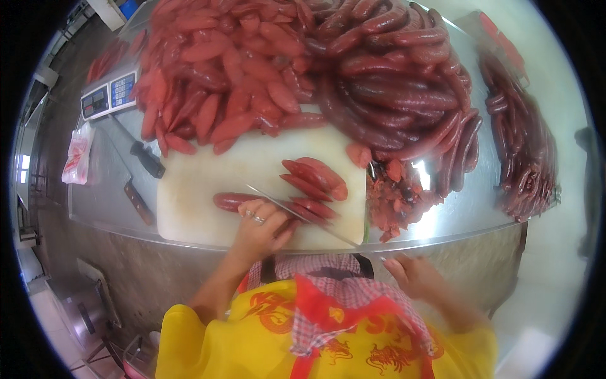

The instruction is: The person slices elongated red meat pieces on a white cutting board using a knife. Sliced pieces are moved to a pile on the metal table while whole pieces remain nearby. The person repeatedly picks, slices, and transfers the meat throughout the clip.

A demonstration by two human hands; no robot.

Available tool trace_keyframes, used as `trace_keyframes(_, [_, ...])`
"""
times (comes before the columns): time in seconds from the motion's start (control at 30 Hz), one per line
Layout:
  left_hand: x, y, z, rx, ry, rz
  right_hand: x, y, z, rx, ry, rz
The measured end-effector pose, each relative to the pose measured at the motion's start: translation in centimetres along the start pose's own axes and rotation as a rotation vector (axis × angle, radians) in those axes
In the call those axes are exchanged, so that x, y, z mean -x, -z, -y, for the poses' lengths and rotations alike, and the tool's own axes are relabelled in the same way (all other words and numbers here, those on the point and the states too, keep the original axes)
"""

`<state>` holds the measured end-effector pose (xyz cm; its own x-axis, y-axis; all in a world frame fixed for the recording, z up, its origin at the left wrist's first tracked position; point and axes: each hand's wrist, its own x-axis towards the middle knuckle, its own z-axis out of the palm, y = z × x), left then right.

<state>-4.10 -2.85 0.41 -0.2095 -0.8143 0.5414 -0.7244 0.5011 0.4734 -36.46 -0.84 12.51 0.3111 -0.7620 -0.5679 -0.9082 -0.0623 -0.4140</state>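
The left hand, fingers curled, holds down 1 red sausage on the near part of the white cutting board, while the right hand grips a knife slanting across, near cut pieces.

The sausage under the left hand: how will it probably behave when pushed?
The sausage, once released, may roll, since its visible end looks rounded. It could also be slippery, because its skin looks glossy.
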Motion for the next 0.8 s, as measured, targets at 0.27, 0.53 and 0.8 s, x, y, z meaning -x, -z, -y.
trace_keyframes(0.27, [-0.4,0.1,-0.1,0.074,0.031,0.019,-8.0,-4.3,3.0,0.068,0.171,-0.041])
trace_keyframes(0.53, [0.8,1.1,0.7,-0.044,0.05,-0.064,-5.6,-3.0,3.3,0.0,0.278,-0.114])
trace_keyframes(0.8, [0.2,1.4,0.8,-0.001,0.155,0.015,-4.3,-3.2,3.2,-0.111,0.231,-0.14])
